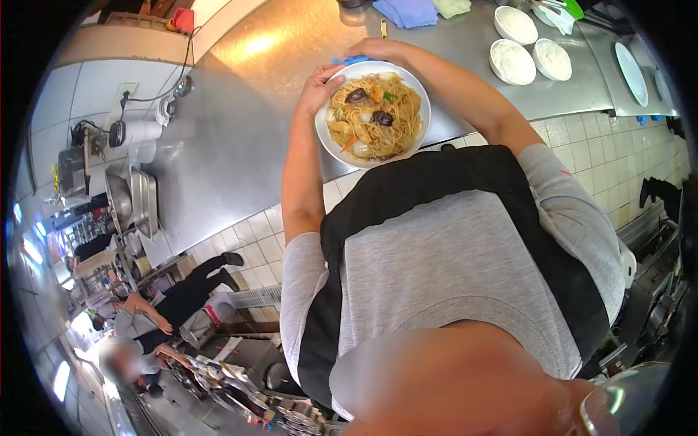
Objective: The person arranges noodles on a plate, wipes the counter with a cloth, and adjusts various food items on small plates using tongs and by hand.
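Pale square tiles border the steel counter; bright strips, probably ceiling lights, glow far left.

Widest free room: open surface left of the plate, running out to the metal trays. Left forearm walls off that side near the plate. Right forearm slants across the right side; beyond it, open strip up to three bowls, bunched, tight gaps. Folded cloths obstruct the far side. Apron crowds the near rim, little passage there.
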A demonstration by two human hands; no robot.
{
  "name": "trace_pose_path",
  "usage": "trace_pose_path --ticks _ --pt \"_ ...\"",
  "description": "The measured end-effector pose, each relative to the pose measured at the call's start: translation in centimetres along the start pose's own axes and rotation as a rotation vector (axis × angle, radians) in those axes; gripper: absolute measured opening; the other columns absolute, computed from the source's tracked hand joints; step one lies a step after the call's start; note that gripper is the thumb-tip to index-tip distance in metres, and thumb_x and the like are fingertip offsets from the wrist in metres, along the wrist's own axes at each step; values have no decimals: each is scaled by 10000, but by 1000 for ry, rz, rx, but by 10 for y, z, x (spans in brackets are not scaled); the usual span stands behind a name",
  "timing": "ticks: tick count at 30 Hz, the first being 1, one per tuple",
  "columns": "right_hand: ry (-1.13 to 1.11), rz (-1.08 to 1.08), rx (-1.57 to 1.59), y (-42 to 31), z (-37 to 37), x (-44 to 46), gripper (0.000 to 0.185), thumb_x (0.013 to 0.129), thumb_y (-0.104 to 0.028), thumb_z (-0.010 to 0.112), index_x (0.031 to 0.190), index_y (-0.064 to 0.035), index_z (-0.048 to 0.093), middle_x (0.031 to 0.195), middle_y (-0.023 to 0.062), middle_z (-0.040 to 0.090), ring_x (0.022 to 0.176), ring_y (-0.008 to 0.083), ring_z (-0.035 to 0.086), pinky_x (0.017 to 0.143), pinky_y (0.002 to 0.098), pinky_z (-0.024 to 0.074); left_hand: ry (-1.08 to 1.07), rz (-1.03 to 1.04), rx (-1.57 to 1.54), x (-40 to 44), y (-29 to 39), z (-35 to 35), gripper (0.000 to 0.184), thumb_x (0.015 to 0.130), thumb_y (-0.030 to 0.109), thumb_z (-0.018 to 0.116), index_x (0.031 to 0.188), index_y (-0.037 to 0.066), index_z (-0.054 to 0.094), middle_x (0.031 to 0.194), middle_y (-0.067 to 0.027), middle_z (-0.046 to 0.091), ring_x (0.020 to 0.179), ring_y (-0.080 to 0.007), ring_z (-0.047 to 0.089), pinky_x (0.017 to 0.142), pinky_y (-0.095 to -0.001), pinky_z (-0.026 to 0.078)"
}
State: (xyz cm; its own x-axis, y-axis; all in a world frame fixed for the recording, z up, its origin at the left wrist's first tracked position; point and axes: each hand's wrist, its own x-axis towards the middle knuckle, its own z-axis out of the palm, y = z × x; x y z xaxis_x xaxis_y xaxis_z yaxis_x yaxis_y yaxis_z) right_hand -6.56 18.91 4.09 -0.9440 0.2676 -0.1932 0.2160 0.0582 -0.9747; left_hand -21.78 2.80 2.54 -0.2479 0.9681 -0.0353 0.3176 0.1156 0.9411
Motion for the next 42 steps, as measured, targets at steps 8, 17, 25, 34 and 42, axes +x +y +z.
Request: trace_pose_path --ticks 8,17,25,34,42 --pt "317 128 585 40 -9 -63 262 893 -231 512 1051 -48 611 863 32 637 696 113 598 606 264 497 382 -115 -196 -44 -6 -18 286 828 30 599 1110 31 639 1050 -86 605 983 -143 552 873 -267 436" --pt "546 62 781 37 84 -112 309 824 -66 514 1132 -57 503 903 56 605 756 169 602 639 343 520 1105 -68 -690 -82 -4 52 476 927 39 417 1372 -13 257 1314 -151 418 1106 -206 490 928 -342 415" --pt "32 178 789 15 41 -125 301 809 -65 520 1103 2 531 986 105 635 820 191 638 747 323 523 536 -171 -1120 -125 48 110 416 945 149 442 1325 7 352 1243 -153 493 1058 -213 531 913 -366 441" --pt "423 -404 -241 -67 -140 -95 311 722 -222 614 951 -13 641 879 199 643 770 315 618 687 404 481 474 -282 -776 -135 53 114 299 925 113 495 1184 -32 531 991 -127 634 835 -174 619 755 -271 496" --pt "249 -260 -1144 -30 -252 -9 220 759 -97 589 962 -33 648 897 140 654 840 276 625 761 364 490 795 -302 -633 -148 35 86 242 920 92 500 1125 -1 587 925 -83 640 752 -142 603 685 -248 491"
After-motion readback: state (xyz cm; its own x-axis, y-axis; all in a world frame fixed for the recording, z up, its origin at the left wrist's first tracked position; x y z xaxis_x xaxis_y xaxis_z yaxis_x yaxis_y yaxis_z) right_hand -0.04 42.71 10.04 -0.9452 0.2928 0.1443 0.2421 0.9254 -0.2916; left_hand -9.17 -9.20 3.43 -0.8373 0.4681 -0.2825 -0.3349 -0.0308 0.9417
